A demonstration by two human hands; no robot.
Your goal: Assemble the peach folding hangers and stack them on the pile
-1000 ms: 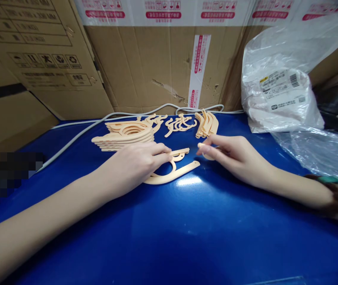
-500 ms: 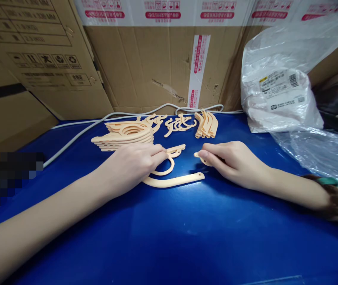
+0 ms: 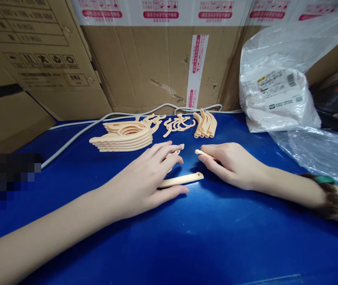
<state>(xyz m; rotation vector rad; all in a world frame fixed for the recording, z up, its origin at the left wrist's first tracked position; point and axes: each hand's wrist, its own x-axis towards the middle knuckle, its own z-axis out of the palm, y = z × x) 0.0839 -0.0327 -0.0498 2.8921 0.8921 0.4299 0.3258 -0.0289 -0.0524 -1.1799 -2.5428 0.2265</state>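
Note:
My left hand (image 3: 147,174) is spread, thumb apart from the fingers, over a beige plastic arm (image 3: 185,180) with a hole at its tip. The arm lies on the table; whether my palm touches it is hidden. Past my left fingertips shows the end of another beige part (image 3: 181,147), mostly covered by the hand. To the right, my right hand (image 3: 234,164) pinches a small beige plastic piece (image 3: 200,152) between thumb and forefinger. Its tip points left, and the rest is inside the hand.
Behind my left hand is a stack of beige hanger-like parts (image 3: 121,142). Small curved hook-like pieces (image 3: 179,124) and a bundle of short arms (image 3: 205,124) lie farther back. A grey cable (image 3: 76,138), cardboard boxes (image 3: 145,67) and a plastic bag (image 3: 278,95) border the blue table (image 3: 192,237).
My left hand has let go of the beige ring-shaped part, spread its fingers and come nearer, over the plastic arm. My right hand still pinches its piece, now turned slightly.

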